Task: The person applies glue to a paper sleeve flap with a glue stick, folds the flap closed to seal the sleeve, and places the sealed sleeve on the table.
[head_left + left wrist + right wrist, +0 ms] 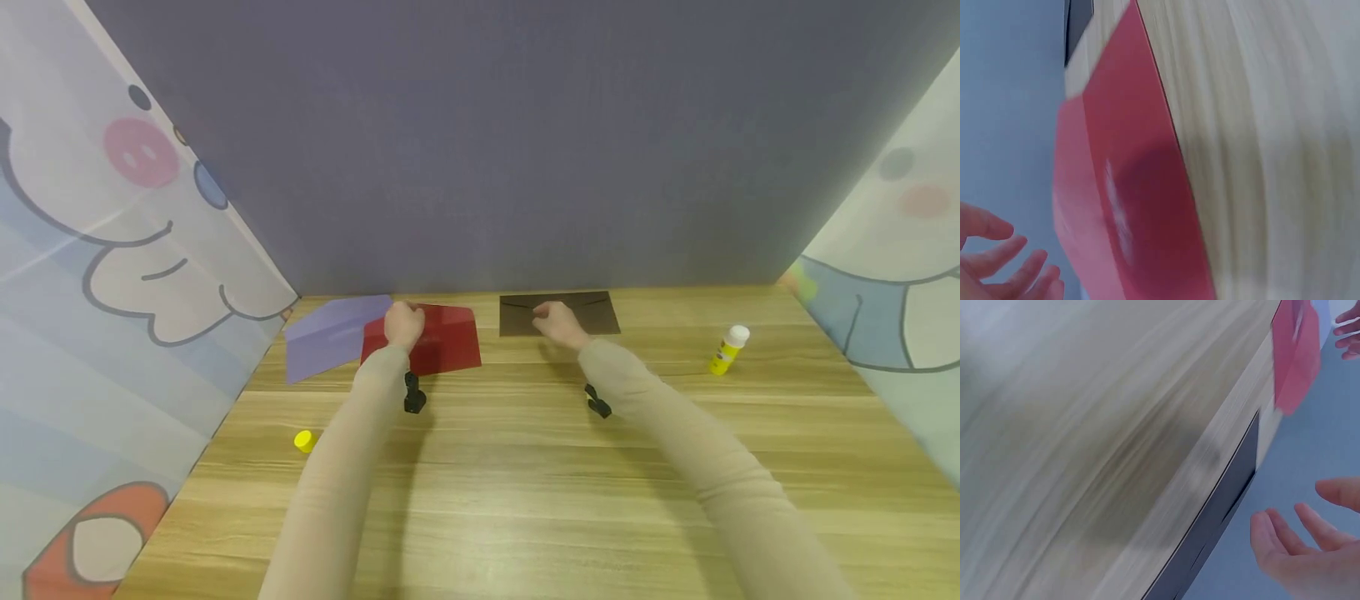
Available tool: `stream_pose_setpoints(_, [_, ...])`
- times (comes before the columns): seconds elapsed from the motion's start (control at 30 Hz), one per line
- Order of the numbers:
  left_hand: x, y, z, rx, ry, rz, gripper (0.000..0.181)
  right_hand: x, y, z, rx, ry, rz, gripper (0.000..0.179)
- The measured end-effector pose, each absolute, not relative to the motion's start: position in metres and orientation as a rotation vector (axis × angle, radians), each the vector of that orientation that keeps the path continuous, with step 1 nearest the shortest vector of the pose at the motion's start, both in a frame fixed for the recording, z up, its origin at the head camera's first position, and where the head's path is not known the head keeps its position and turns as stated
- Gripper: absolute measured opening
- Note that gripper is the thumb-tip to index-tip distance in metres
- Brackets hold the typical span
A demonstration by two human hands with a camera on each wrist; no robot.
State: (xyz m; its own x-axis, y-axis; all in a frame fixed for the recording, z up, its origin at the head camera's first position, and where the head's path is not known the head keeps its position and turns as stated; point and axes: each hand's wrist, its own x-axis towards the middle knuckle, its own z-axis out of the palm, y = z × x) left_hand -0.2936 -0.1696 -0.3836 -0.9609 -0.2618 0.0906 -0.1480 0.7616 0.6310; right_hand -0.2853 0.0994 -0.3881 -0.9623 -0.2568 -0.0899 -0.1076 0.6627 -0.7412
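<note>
My left hand hovers over a red envelope, with its fingers loosely bent and nothing in them. The envelope lies with its flap raised, as the left wrist view shows along the crease of the red paper. Over a dark brown envelope is my right hand, its thumb and fingers apart in the right wrist view and holding nothing. That envelope lies flat with its flap folded down. A purple envelope, flap unfolded, is partly overlapped by the red one.
A yellow glue stick with a white top end stands on the right of the wooden table. Its small yellow cap sits at the left, beside my left forearm. A grey panel rises along the table's far edge, and cartoon-printed sheets flank both sides.
</note>
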Motion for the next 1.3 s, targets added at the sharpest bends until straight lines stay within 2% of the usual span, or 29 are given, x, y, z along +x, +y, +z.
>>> stream_pose_setpoints(0.13, [-0.29, -0.188, -0.386, 0.504, -2.734, -0.889, 0.026, -0.28, 0.079, -0.389, -0.297, 2.603, -1.277, 0.039])
stream_pose_setpoints(0.43, [-0.284, -0.224, -0.397, 0.752, -2.794, -0.813, 0.037, -0.27, 0.045, -0.395, -0.29, 2.399, -1.49, 0.042])
stream_pose_setpoints(0.77, [-0.274, -0.238, -0.401, 0.871, -2.891, -0.861, 0.047, -0.261, 0.019, -0.403, -0.291, 2.307, -1.511, 0.049])
stream_pose_setpoints(1.3, [-0.266, -0.242, -0.401, 0.95, -2.927, -0.998, 0.054, -0.263, 0.006, -0.412, -0.251, 2.233, -1.593, 0.052])
